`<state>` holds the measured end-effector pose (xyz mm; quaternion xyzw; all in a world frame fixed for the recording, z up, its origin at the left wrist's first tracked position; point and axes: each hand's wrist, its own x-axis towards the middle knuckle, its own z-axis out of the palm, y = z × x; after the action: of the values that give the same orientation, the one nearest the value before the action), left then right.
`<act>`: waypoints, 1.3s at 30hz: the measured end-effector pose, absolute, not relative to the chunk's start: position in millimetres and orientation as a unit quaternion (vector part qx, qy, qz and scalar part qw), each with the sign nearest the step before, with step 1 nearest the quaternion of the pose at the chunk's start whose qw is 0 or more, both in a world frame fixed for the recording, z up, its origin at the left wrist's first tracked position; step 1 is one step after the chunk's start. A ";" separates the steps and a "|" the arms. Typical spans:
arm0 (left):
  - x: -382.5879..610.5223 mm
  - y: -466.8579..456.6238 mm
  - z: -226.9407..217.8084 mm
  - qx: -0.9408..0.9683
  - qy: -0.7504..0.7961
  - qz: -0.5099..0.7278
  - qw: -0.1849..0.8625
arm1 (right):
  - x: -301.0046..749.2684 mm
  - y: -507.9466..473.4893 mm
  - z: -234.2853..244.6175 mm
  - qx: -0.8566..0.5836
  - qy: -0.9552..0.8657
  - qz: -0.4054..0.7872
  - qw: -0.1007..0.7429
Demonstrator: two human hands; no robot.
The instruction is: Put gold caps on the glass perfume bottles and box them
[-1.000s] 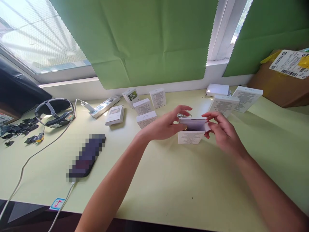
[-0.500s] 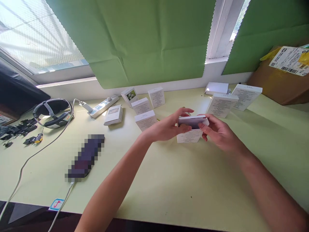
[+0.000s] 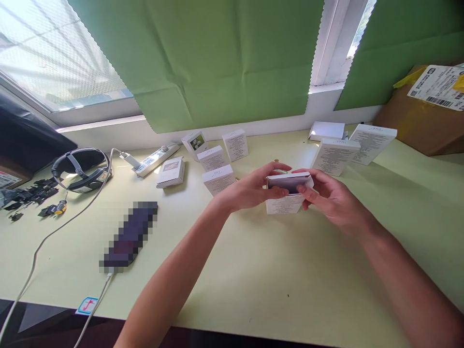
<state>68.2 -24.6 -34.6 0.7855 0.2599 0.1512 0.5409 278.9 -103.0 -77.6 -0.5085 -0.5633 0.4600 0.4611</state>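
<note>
Far left, daylight pours through the window (image 3: 61,58), and below it black parts (image 3: 31,191) lie scattered on the pale green worktop (image 3: 232,285). Next along sits a headband (image 3: 89,180), with a white cable (image 3: 45,239) sweeping past it from the power strip (image 3: 154,163) down towards the near edge. Closer in lies the phone (image 3: 132,237), its face pixelated, a second lead (image 3: 96,304) plugged into its near end and crossing a small tag (image 3: 87,305) at the worktop's edge.

Moving right, a flat box (image 3: 170,174) lies near the power strip; beyond it stand a picture box (image 3: 196,142) and three printed boxes (image 3: 235,145), all below a big green blind (image 3: 224,63) with a scalloped edge.

And here's the action, right of centre: the open box (image 3: 284,205) stands upright on the worktop, mouth up, dark inside. The left hand (image 3: 255,188) pinches its left side, thumb in front, fingers behind; the right hand (image 3: 324,193) grips the right side, thumb over the front lip.

On we go: past the window frame (image 3: 330,53), a white box (image 3: 327,130) rests near the wall, two tall boxes (image 3: 334,157) stand before it, and a brown carton (image 3: 422,116) with a label (image 3: 438,87) fills the corner under another blind (image 3: 402,48).
</note>
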 end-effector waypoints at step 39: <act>48.5 -35.6 -3.1 0.887 0.234 0.166 0.363 | 272.4 -82.3 -20.3 -0.486 -0.829 0.152 0.233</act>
<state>48.5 -35.6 -3.1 0.8866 0.2340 0.1656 0.3630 272.4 -82.3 -20.3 -0.4860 -0.8286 0.1518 0.2330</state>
